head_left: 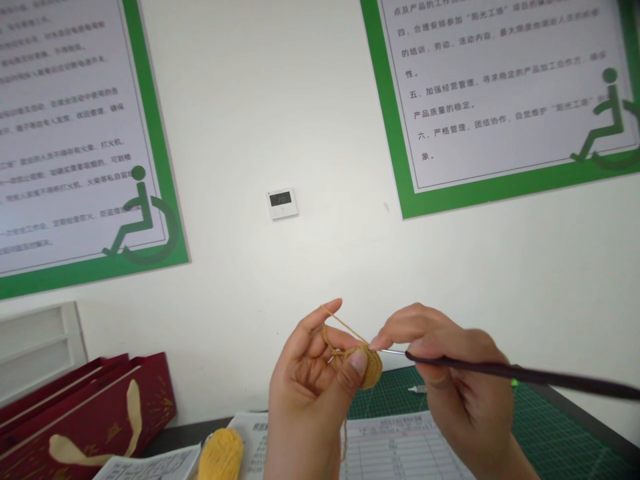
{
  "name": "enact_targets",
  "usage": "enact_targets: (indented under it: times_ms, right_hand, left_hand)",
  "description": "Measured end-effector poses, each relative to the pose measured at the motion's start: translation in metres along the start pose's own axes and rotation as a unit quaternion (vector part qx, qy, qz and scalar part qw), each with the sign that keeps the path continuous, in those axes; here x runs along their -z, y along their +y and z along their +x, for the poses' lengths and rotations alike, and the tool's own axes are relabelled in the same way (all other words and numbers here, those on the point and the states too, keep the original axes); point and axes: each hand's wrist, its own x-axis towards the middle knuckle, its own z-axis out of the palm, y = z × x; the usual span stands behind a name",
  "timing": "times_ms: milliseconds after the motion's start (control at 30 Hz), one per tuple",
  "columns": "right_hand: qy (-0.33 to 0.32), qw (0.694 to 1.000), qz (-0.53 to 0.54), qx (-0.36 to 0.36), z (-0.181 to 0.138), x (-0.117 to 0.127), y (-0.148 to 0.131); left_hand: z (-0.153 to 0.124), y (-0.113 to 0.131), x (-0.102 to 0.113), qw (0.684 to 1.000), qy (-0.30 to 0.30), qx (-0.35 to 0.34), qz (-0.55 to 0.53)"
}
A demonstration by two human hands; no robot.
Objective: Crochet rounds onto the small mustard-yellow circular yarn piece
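My left hand (315,373) pinches a small round piece of mustard-yellow crochet (371,371) between thumb and fingers. Its index finger is raised, with a strand of yarn (345,325) running tight from it down to the piece. A looser tail of the same yarn hangs below the hand. Gripped in my right hand (463,373) is a crochet hook (525,375) with a dark handle pointing off to the right. The metal shaft reaches the top edge of the crochet piece; its very tip is hidden there.
A yellow ball of yarn (221,455) sits on the table beside printed sheets (400,447). Beyond them lies a green cutting mat (560,427) with a pen (417,389) on it. Dark red gift bags (150,393) stand at the left, and a thermostat (283,204) is on the wall.
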Motion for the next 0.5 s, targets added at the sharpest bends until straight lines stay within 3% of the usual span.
enact_targets:
  times_ms: [100,333,500]
  right_hand:
    - [-0.042,0.996,-0.049,0.06,-0.003,0.004,0.001]
    - [0.006,0.997,-0.047,0.056,-0.01,-0.003,0.018]
    - [0.04,0.963,-0.236,0.128,-0.021,-0.008,0.015]
  left_hand:
    - [0.0,0.003,0.001,1.0,-0.015,0.011,-0.014]
    - [0.002,0.005,0.006,0.991,-0.06,0.087,-0.078]
    - [0.001,0.001,0.003,0.993,-0.048,0.069,-0.079]
